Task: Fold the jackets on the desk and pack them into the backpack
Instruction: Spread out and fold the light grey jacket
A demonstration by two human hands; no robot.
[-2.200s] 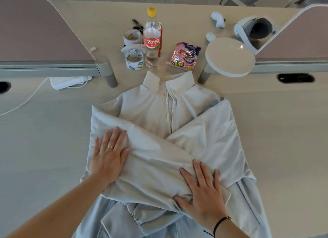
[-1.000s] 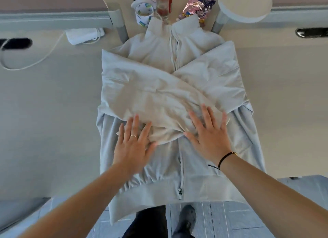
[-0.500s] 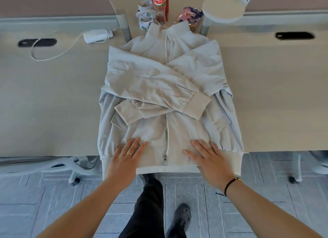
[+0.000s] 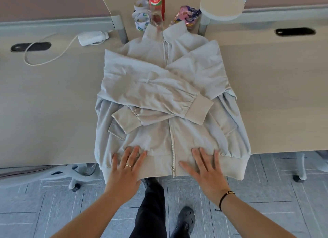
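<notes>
Left hand (image 4: pixel 124 168) and right hand (image 4: pixel 204 168) flat on jacket (image 4: pixel 159 88) hem, sleeves crossed.

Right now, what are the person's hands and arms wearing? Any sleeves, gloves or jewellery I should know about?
No gloves and no sleeves in view: both forearms are bare. The left hand has a thin gold-coloured ring on one finger. The right hand has no ring showing, but a thin black cord bracelet with a small gold-coloured clasp circles its wrist.

Beige desk (image 4: pixel 53 95), mauve partition panels (image 4: pixel 44 3), grey tiled floor (image 4: pixel 266 193), chair base (image 4: pixel 78 174) underneath
</notes>
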